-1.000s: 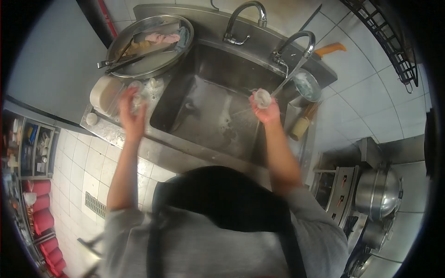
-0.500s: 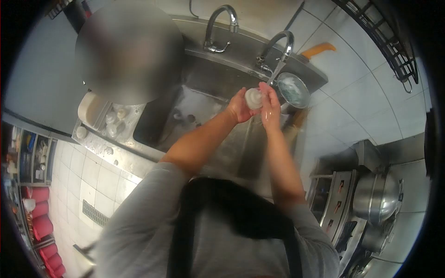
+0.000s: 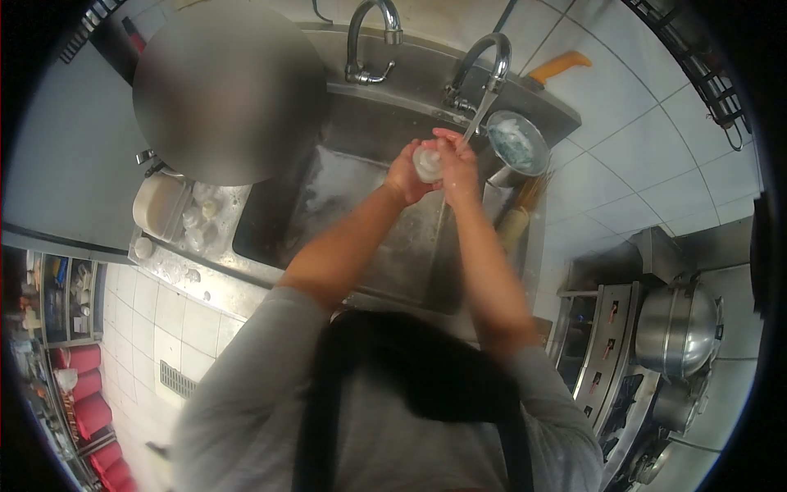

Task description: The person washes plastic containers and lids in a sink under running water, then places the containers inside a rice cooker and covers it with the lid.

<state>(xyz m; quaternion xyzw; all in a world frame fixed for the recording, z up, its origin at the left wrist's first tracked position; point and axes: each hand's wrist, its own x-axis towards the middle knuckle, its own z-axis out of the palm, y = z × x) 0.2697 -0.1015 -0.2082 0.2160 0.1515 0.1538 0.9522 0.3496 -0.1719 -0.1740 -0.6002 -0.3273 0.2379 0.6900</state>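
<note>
Over the steel sink [image 3: 385,262], a small whitish translucent cup [image 3: 427,164] sits between my two hands. My left hand [image 3: 403,176] wraps the cup from the left and below. My right hand [image 3: 457,168] presses on it from the right, its fingers bent over the rim. A stream of water falls from the right faucet [image 3: 492,61] onto or just beside my right hand. On the left ledge stand small clear, soapy pieces [image 3: 197,221] next to a white plastic container [image 3: 156,207].
A second faucet [image 3: 374,37] rises at the back. Right of the running water is a metal bowl [image 3: 518,146] with a greenish scrubber; a bamboo brush [image 3: 516,221] lies below it. An orange-handled tool [image 3: 561,66] rests behind. A blurred round patch hides the upper left.
My left hand has come from the left ledge to the cup in my right hand. Since the middle frame, both hands and the cup have shifted slightly left in view.
</note>
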